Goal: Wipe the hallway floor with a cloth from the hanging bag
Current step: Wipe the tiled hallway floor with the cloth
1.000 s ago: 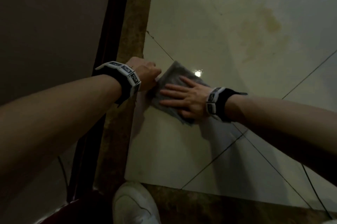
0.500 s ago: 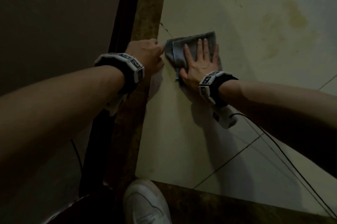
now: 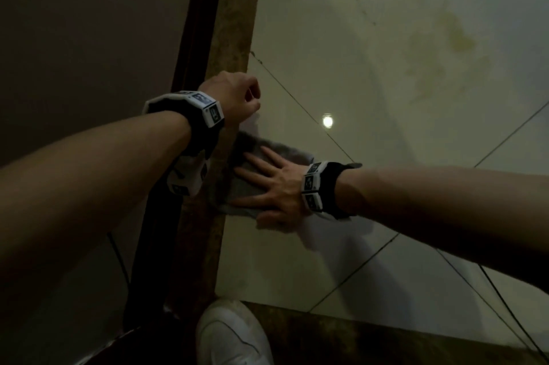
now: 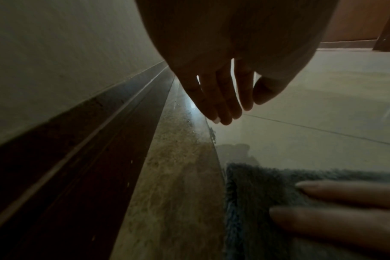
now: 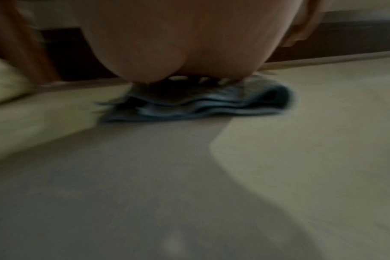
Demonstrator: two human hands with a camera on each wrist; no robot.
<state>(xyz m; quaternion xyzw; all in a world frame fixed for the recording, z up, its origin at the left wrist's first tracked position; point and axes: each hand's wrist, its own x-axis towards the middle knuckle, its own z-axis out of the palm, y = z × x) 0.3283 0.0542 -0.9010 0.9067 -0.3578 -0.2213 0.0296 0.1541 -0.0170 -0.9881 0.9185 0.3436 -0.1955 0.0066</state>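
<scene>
Right wrist view: blurred, I see palm hiding my fingers.
Right hand [image 3: 276, 183]: flat, fingers spread, pressing fluffy grey cloth [image 3: 243, 186].
Left hand [image 3: 234, 98]: relaxed, empty.
Floor [image 3: 356, 67]: glossy tile.

My head camera is looking steeply down at the floor [image 3: 386, 37]. My left wrist camera is skimming low along the baseboard [image 4: 100, 158], facing far. My right wrist camera is sitting close behind the cloth [image 5: 200, 103], which all views are sharing.

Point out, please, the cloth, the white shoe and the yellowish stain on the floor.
cloth [image 3: 246, 186], head view, bare grey patch beside the fingers.
white shoe [image 3: 231, 335], head view, top of the toe.
yellowish stain [image 3: 457, 37], head view, its darkest blotch.
</scene>
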